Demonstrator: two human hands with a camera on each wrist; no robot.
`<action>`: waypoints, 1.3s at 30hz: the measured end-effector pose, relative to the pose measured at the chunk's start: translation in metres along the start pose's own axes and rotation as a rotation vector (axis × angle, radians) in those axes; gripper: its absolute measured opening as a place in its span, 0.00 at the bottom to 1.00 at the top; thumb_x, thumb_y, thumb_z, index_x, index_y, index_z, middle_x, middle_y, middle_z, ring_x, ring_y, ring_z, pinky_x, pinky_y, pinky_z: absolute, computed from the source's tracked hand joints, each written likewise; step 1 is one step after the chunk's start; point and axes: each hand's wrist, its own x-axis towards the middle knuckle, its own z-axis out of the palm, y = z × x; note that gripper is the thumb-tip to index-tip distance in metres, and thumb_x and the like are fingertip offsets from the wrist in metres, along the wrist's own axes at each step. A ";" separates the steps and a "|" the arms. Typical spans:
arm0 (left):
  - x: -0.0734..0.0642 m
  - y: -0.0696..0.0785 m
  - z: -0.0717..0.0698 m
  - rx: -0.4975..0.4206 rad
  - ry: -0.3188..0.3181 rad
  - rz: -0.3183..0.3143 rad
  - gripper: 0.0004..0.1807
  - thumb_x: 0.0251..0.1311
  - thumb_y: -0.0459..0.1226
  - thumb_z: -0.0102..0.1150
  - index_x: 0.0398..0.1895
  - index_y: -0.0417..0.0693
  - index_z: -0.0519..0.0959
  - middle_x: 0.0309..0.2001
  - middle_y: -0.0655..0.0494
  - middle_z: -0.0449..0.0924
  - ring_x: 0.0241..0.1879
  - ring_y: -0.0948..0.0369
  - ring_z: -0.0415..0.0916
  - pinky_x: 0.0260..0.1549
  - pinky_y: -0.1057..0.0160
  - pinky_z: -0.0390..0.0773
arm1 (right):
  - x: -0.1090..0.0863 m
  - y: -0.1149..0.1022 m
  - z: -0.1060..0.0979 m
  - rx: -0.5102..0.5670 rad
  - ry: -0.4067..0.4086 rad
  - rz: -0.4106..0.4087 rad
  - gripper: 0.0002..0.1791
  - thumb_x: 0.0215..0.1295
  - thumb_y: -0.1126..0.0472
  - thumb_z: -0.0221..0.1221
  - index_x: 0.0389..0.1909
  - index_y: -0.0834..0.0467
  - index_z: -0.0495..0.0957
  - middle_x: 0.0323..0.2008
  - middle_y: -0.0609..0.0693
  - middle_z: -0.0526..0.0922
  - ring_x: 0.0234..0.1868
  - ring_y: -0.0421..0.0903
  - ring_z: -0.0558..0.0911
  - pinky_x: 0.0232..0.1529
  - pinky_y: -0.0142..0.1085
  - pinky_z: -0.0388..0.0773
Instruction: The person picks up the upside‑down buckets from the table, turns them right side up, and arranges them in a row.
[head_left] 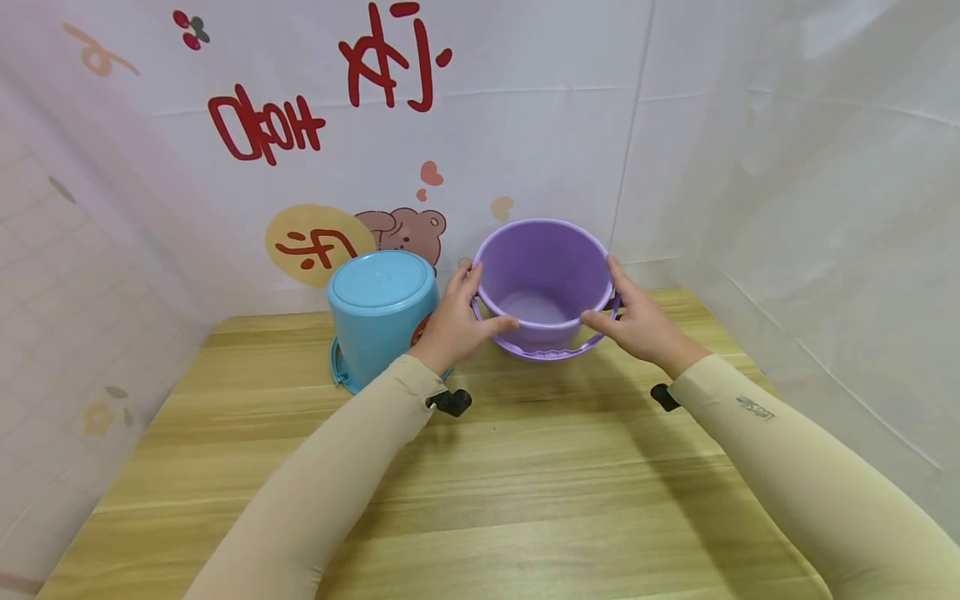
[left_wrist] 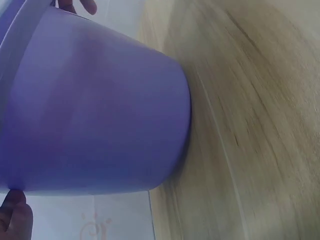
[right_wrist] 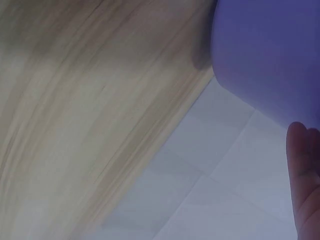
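Note:
A purple bucket (head_left: 543, 271) stands upright at the back of the table with its mouth facing up. Its handle (head_left: 553, 354) hangs down across the front. My left hand (head_left: 463, 315) grips the left side of the rim, thumb at the front and fingers round the outer wall. On the opposite side, my right hand (head_left: 637, 321) holds the rim the same way. The left wrist view shows the bucket wall (left_wrist: 100, 110) with its base down at the wood surface. Only fingers of the right hand (right_wrist: 305, 175) appear beside the bucket in the right wrist view.
A light blue bucket (head_left: 381, 325) is upside down just left of my left hand, its handle (head_left: 340, 367) low at the side. Behind the wooden table (head_left: 480, 500) hangs a white printed curtain (head_left: 555, 125); more white sheeting (head_left: 847, 250) borders the right.

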 end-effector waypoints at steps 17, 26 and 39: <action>0.004 -0.004 0.004 0.005 -0.040 -0.056 0.61 0.63 0.63 0.67 0.88 0.54 0.41 0.87 0.52 0.25 0.85 0.41 0.36 0.80 0.37 0.55 | 0.011 -0.006 0.010 0.072 0.026 -0.051 0.59 0.73 0.53 0.67 0.87 0.47 0.32 0.78 0.64 0.61 0.60 0.56 0.76 0.53 0.37 0.83; 0.008 -0.004 0.009 -0.018 0.005 -0.043 0.59 0.64 0.64 0.66 0.87 0.51 0.47 0.87 0.53 0.28 0.86 0.44 0.37 0.80 0.39 0.53 | 0.013 -0.009 0.011 0.053 0.044 0.039 0.57 0.74 0.46 0.64 0.87 0.46 0.33 0.87 0.54 0.36 0.85 0.62 0.51 0.76 0.62 0.64; 0.020 -0.005 0.013 -0.005 0.043 -0.075 0.53 0.66 0.67 0.61 0.86 0.54 0.54 0.87 0.53 0.40 0.84 0.43 0.46 0.80 0.41 0.56 | 0.017 -0.007 0.015 -0.026 0.124 0.122 0.50 0.74 0.35 0.59 0.86 0.52 0.49 0.85 0.57 0.47 0.84 0.61 0.55 0.78 0.60 0.63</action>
